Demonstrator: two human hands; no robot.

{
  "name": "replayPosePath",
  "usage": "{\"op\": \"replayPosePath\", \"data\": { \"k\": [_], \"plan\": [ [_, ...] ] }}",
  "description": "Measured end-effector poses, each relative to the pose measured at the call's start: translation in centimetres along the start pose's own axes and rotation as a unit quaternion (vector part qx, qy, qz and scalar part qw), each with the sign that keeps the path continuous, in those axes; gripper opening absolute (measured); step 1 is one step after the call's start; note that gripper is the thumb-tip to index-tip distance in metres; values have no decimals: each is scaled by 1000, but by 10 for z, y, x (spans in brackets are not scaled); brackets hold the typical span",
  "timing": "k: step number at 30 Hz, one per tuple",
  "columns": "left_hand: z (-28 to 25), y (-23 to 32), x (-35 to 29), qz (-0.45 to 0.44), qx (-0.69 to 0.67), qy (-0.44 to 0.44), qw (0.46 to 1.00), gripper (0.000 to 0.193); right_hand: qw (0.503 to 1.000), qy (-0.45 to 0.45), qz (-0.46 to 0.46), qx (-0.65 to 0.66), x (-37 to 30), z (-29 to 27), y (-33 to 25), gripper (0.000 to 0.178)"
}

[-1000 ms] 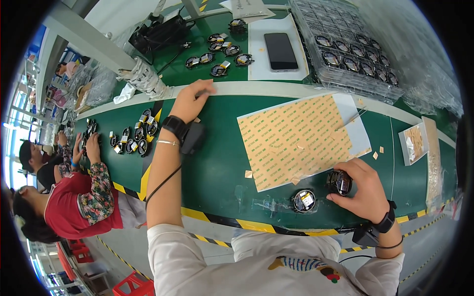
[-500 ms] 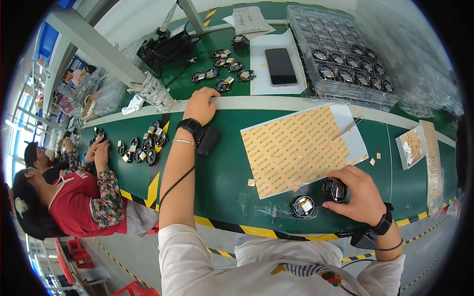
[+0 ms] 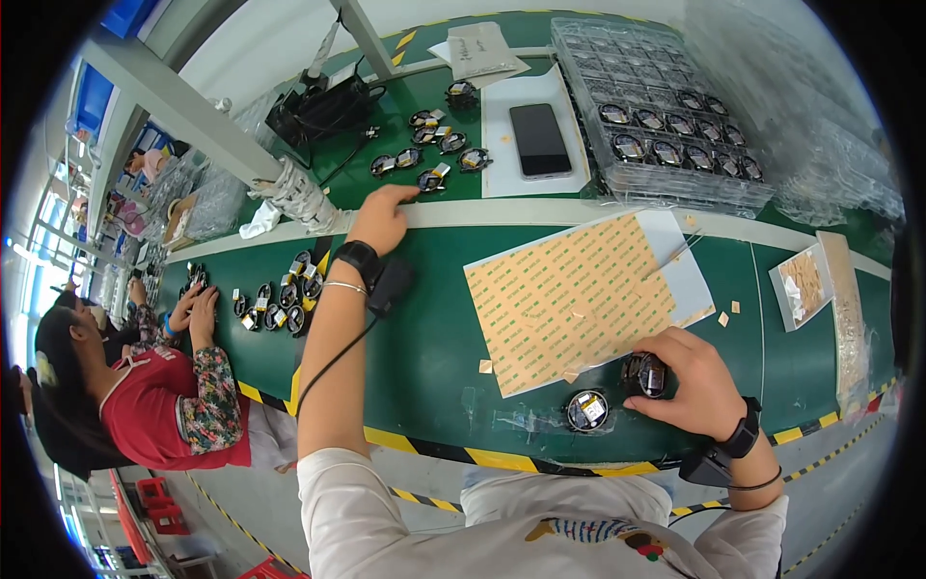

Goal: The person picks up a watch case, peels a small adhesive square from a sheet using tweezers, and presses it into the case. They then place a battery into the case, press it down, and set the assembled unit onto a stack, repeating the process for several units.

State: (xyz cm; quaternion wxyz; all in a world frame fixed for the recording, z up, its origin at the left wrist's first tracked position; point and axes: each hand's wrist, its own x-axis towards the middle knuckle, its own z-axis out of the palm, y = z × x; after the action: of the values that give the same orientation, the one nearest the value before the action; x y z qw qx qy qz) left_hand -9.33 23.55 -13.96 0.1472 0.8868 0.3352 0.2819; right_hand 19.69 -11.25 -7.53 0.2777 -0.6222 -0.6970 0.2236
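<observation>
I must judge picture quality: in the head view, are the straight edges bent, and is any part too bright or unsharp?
Head view: strong fisheye, the table edge curves and black corners ring the picture; the windows at far left are washed out; the middle is sharp, with the right hand and adhesive sheet evenly lit.

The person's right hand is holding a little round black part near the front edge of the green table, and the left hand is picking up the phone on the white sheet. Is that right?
Not quite. The head view shows the left hand resting on the pale strip across the green table, well short of the phone, which lies untouched on the white sheet. The right hand does hold a little round black part near the front edge.
</observation>
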Motion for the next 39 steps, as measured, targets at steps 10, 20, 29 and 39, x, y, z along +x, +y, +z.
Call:
{"op": "replayPosePath", "data": {
  "k": [10,20,29,39],
  "plan": [
    [-14,12,20,-128,94,-122,980,9,1000,30,-8,0,-13,-4,3,48],
    [-61,52,-53,-213,-16,-183,960,13,1000,10,-11,13,-13,-3,3,48],
    [-29,83,-140,-59,173,-112,977,59,999,15,-1,44,-5,5,-4,47],
    [-28,206,-165,-107,-264,-153,946,46,996,-70,-49,33,-2,25,-25,48]
  ]
}}
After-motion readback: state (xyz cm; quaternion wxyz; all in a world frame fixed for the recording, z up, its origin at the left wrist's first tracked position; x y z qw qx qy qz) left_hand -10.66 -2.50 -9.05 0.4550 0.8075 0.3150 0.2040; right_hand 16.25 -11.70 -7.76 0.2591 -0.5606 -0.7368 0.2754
